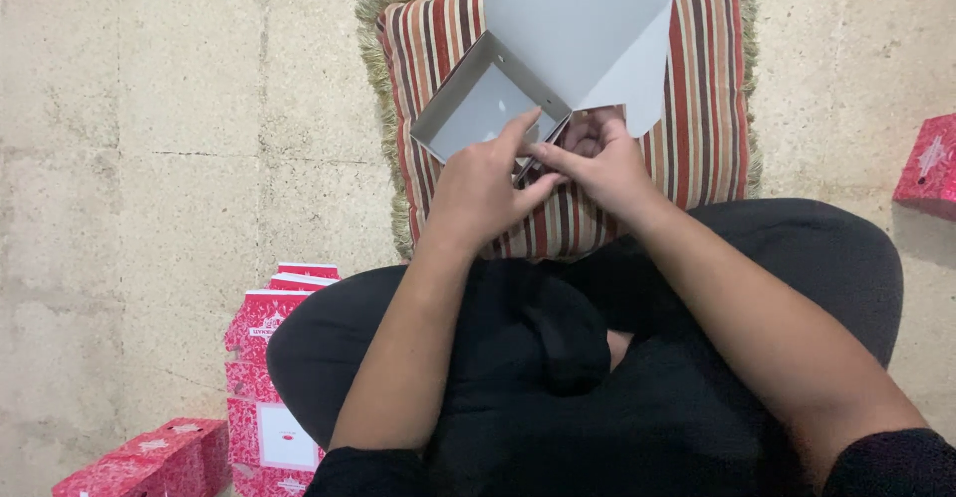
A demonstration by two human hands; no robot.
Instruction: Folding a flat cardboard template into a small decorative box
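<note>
Head view. Person sat cross-legged on a pale concrete floor (149,138), dark clothing, both forearms reaching forward.

A partly folded cardboard box (558,49), grey on its inner faces, was held above the near half of a striped cushion (702,109) with a fringed edge. Tray portion tilted toward the cushion's left edge; large lid flap stood open toward the far edge, one side flap hanging at right.

Left hand (478,193): fingers curled, fingertips pressed on the near wall of the box tray — gripping it. Right hand (602,163): closed round the near corner of the box, just beneath the lid flap, thumb touching the left hand's fingers. The two hands met at the box's near edge.

On the floor, left of the person's knee: a stack of flat red box blanks (264,377) with white printing. Near-left corner of the floor — two assembled red boxes (149,462), side by side. One more red box (928,163) at the right edge, well apart from the cushion.
</note>
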